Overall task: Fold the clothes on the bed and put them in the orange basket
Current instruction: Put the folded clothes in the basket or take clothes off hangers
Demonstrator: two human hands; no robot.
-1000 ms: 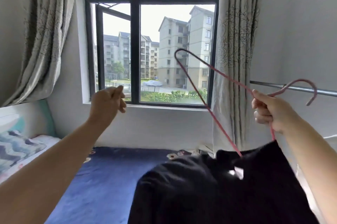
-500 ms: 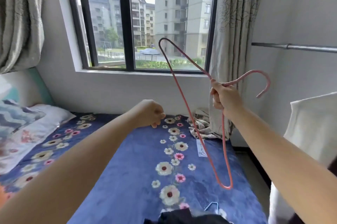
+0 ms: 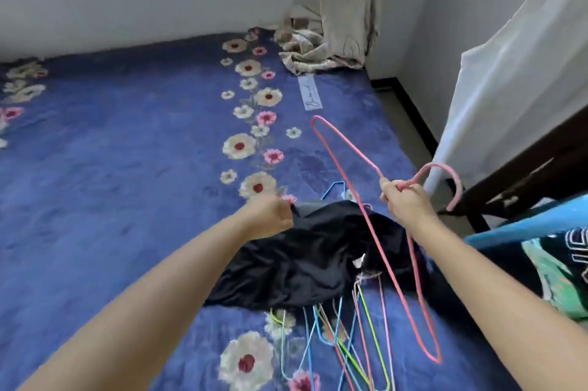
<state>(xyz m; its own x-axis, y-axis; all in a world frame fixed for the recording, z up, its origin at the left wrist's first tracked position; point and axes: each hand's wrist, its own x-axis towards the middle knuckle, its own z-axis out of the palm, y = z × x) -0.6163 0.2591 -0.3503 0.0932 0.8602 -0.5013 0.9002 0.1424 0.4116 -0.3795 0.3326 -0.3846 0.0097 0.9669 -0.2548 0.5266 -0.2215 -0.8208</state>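
Over the bed (image 3: 111, 168), right hand (image 3: 405, 203) grips pink hanger (image 3: 375, 231); left hand (image 3: 270, 215) pinches black garment (image 3: 311, 257).

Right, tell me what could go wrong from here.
1. The pink hanger in the right hand hangs across the black garment; it could snag the cloth when the left hand, at the garment's edge, lifts it.
2. Loose hangers lie partly under the garment and may get dragged along or tangle.

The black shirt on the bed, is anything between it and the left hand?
No. The left hand is already at the far edge of the black shirt. The right hand holds the pink hanger, which crosses above it.
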